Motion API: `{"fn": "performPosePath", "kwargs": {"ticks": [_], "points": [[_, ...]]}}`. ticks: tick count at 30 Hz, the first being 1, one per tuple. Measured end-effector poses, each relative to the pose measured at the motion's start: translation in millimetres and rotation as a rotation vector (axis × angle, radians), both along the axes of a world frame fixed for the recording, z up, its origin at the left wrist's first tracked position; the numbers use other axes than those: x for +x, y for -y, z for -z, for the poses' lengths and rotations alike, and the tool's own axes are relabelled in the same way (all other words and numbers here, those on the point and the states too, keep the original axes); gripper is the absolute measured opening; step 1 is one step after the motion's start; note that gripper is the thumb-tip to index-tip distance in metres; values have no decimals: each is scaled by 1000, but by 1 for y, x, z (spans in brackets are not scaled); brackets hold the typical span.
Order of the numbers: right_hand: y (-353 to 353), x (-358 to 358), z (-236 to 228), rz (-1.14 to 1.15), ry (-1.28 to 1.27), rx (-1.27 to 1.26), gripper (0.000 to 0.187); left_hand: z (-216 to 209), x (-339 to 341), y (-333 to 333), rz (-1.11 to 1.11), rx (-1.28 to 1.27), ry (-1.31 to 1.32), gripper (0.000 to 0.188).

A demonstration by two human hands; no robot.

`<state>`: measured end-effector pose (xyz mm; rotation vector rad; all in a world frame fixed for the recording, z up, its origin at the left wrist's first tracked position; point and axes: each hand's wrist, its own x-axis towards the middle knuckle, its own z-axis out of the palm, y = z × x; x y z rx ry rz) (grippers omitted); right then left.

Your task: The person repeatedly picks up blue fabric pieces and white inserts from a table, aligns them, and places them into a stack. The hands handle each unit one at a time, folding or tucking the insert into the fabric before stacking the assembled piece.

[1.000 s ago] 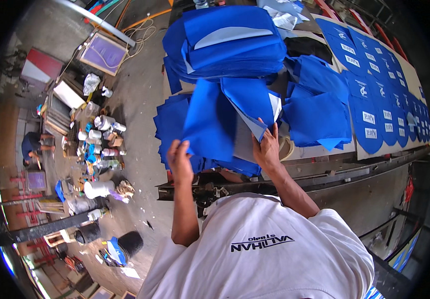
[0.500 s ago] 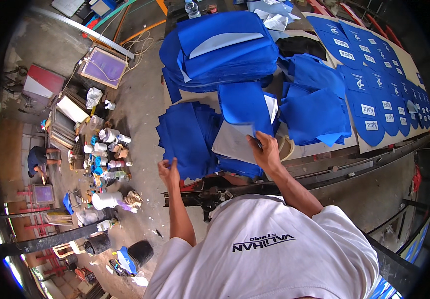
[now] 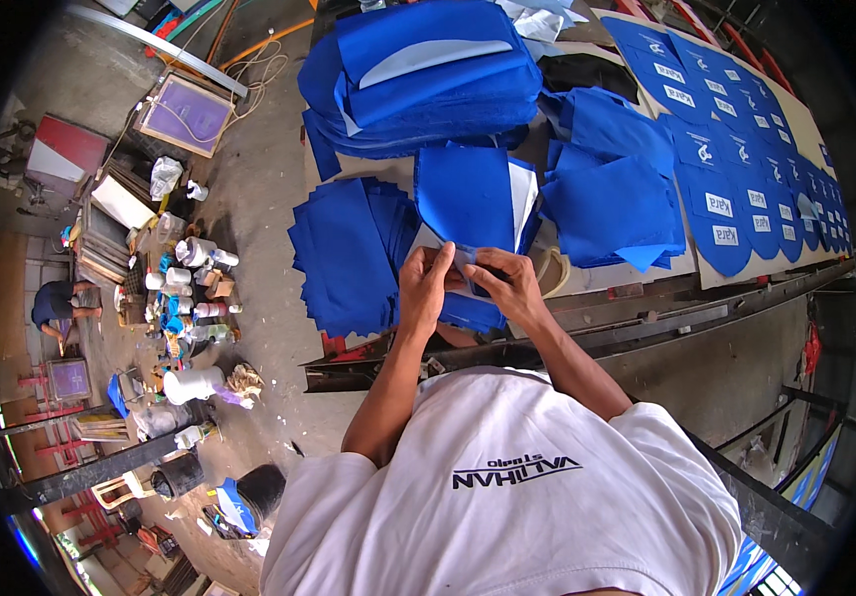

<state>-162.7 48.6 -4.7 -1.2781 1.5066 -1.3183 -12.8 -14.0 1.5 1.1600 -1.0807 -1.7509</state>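
A blue fabric piece [image 3: 463,194] with a rounded near end lies over a pale sheet. My left hand [image 3: 422,288] is closed at its near edge, thumb and fingers pinched together. My right hand [image 3: 507,283] meets it there, fingers curled on the same edge; something small and dark shows under them, too hidden to name. To the left is a fanned stack of blue fabric pieces [image 3: 344,253], and to the right another stack of squarish blue pieces [image 3: 612,209]. White material [image 3: 524,199] shows along the piece's right side.
A tall pile of blue fabric [image 3: 428,89] stands at the table's far side. Printed blue pieces [image 3: 716,159] lie in rows on a board at the right. A metal rail [image 3: 587,333] runs along the near edge. Bottles and tubs [image 3: 185,288] crowd the floor at left, where another person [image 3: 61,303] bends over.
My left hand has moved right and up from beside the left stack to the blue piece's near edge. My right hand has shifted slightly left, and both hands now meet.
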Motion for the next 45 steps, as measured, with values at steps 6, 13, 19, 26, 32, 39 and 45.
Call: {"fn": "performPosePath", "kwargs": {"ticks": [6, 13, 19, 26, 32, 39, 45], "points": [[1, 5, -6, -58, 34, 41, 22, -6, 6, -2, 12, 72, -56, 36], [5, 3, -3, -87, 17, 38, 21, 1, 13, -3, 31, 85, -114, 34], [5, 1, -3, -119, 35, 19, 22, -4, 13, -6, 24, 60, -108, 33], [5, 0, -6, -124, 62, 14, 25, -6, 8, -13, 30, -41, -94, 22], [4, -2, -4, -126, 16, 53, 28, 10, 13, -11, 46, -108, -92, 21], [5, -3, -5, -149, -21, -4, 24, 0, 12, -12, 51, -127, 31, 20], [5, -5, -10, -170, -39, 16, 25, 10, 15, -13, 55, -159, -25, 17]]}}
